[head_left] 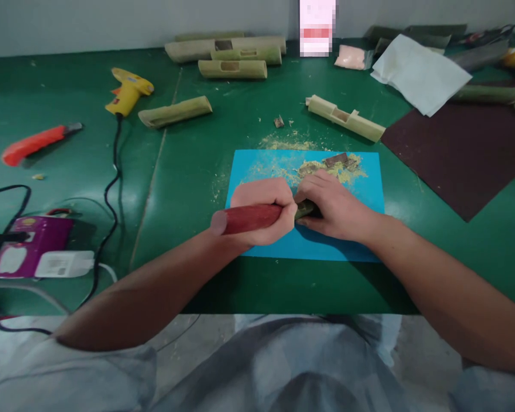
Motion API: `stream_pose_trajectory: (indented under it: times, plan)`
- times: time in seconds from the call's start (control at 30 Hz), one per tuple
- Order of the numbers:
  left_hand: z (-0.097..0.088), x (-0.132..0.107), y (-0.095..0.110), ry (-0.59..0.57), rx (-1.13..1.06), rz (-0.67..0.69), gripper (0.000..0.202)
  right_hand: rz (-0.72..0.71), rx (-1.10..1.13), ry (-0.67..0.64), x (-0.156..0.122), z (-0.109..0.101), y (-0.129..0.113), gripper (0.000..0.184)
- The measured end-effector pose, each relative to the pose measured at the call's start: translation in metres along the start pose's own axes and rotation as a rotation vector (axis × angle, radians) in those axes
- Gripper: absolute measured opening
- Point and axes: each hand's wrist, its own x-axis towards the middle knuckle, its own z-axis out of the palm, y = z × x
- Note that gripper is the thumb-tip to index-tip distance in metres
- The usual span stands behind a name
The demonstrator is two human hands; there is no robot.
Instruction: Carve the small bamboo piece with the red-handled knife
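In my left hand [264, 193], closed in a fist, is a tool with a red wooden handle [251, 220]; the handle's butt points left and its working end is hidden. My right hand [332, 203] grips a short green bamboo piece [304, 210], mostly covered by the fingers. Both hands meet above a blue sheet [283, 250] on the green table. Yellowish shavings [355, 166] and dark brown bark-like bits [336, 160] lie on the sheet just beyond my right hand.
Cut bamboo tubes [232, 69] lie at the back, with a notched one [345, 118] nearer. On the left are a yellow glue gun [129, 94], an orange-handled cutter [34, 145] and a purple power strip [36, 240] with cables. A brown sheet [463, 160] and white paper [418, 74] lie right.
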Motion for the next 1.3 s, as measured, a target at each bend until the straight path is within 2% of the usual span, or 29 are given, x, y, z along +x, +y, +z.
stream_pose_trajectory:
  times: [0.1, 0.33, 0.43, 0.53, 0.6, 0.63, 0.73, 0.8, 1.13, 1.3]
  plan:
    - [-0.001, -0.002, 0.002, 0.044, 0.048, -0.041, 0.02, 0.002, 0.003, -0.011, 0.0, 0.0, 0.001, 0.015]
    - [0.004, -0.006, -0.001, 0.176, -0.062, 0.05, 0.019, -0.002, 0.02, -0.008, 0.001, 0.0, 0.001, 0.016]
    - [0.009, -0.009, -0.005, 0.224, -0.065, 0.007, 0.023, 0.013, 0.027, -0.019, 0.002, -0.001, 0.0, 0.015]
    - [0.013, -0.009, -0.009, 0.411, -0.139, -0.102, 0.035, 0.022, 0.031, -0.022, 0.002, -0.001, 0.0, 0.016]
    - [0.013, -0.008, -0.011, 0.46, -0.192, -0.159, 0.038, 0.018, 0.03, -0.023, 0.003, -0.001, 0.001, 0.017]
    - [0.012, -0.008, -0.011, 0.416, -0.201, -0.16, 0.036, 0.016, 0.026, -0.02, 0.003, 0.0, 0.001, 0.017]
    - [0.006, -0.008, -0.012, 0.179, -0.141, -0.105, 0.029, 0.004, 0.011, -0.009, 0.002, 0.001, 0.002, 0.017]
    - [0.002, -0.008, -0.01, 0.089, -0.087, -0.088, 0.027, -0.001, 0.001, -0.005, 0.002, 0.002, 0.002, 0.017]
    - [-0.004, 0.001, 0.005, -0.043, -0.077, -0.164, 0.01, -0.023, -0.011, 0.009, 0.003, 0.005, 0.004, 0.014]
    - [-0.002, 0.005, 0.011, -0.098, -0.036, -0.141, 0.015, -0.053, -0.026, 0.038, 0.002, 0.006, 0.003, 0.015]
